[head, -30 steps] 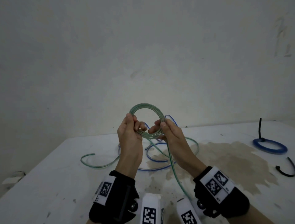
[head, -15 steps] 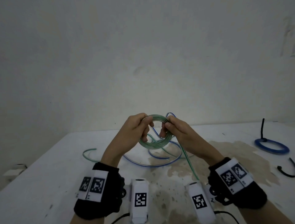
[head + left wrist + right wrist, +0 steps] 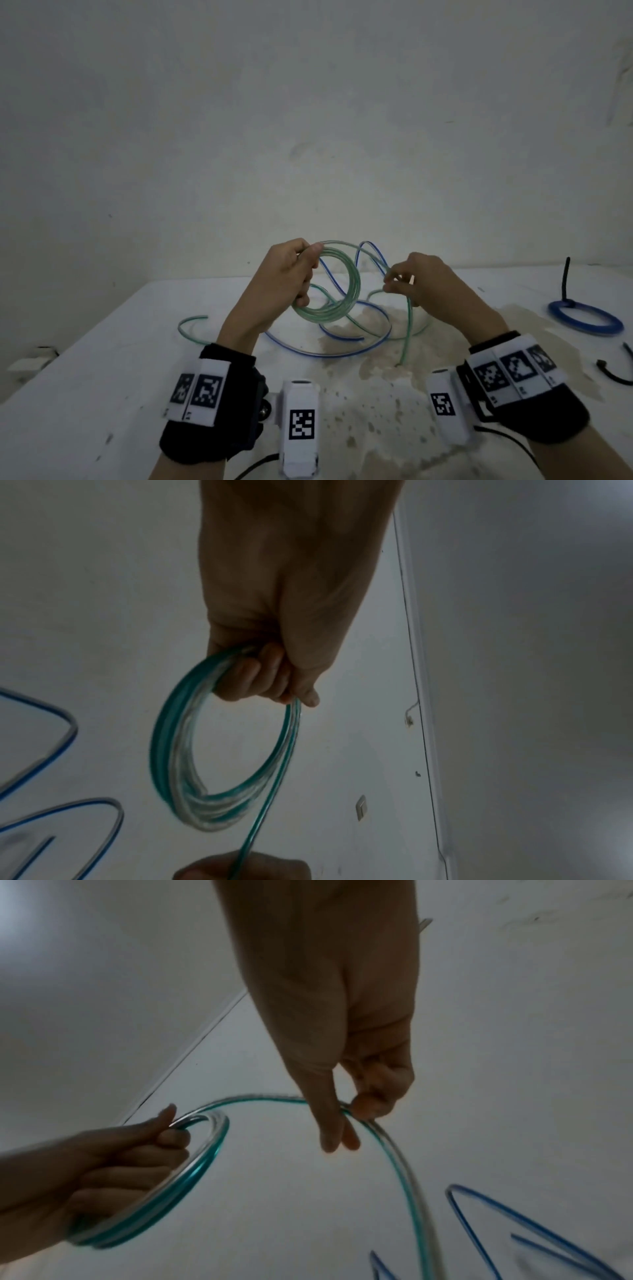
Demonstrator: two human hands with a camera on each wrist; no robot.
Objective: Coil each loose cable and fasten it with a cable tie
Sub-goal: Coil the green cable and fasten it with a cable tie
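My left hand (image 3: 297, 274) grips a coil of several loops of green cable (image 3: 337, 301) above the white table (image 3: 102, 377); the left wrist view shows the fingers (image 3: 257, 674) curled round the green coil (image 3: 171, 750). My right hand (image 3: 407, 281) pinches the loose green strand (image 3: 407, 329) a short way to the right, between thumb and fingertips (image 3: 363, 1104). The strand's free end hangs to the table. A loose blue cable (image 3: 329, 353) lies in loops on the table under both hands.
A coiled blue cable (image 3: 582, 315) with an upright black tie (image 3: 566, 277) lies at the far right. A loose black tie (image 3: 613, 375) lies near the right edge. A brown stain (image 3: 376, 411) covers the table's middle. A wall stands right behind the table.
My hands have drawn apart: the left keeps the coil and has turned it, while the right has slid to the right along the loose green strand.
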